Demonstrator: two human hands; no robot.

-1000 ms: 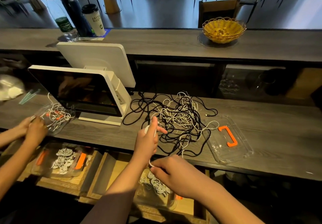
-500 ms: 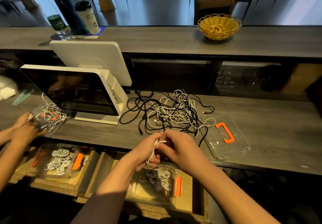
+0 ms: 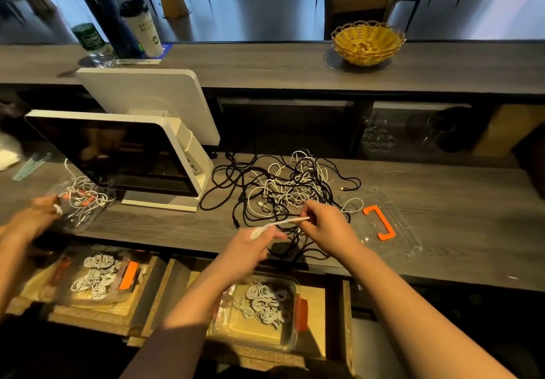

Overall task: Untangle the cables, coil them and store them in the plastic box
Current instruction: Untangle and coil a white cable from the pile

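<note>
Here, left hand (image 3: 250,249) and right hand (image 3: 327,225) pinching white cable (image 3: 283,223)

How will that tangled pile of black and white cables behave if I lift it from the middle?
The tangled pile would probably come up as one floppy clump, since thin black and white cords loop through each other. Loose ends would likely droop and drag across the counter. It looks light, though snagging seems likely.

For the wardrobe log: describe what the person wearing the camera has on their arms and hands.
The left hand and right hand are bare: no gloves, rings or watch show. The right forearm is uncovered throughout. A dark brownish sleeve covers the left arm near the elbow, with the forearm beyond it bare.
</note>
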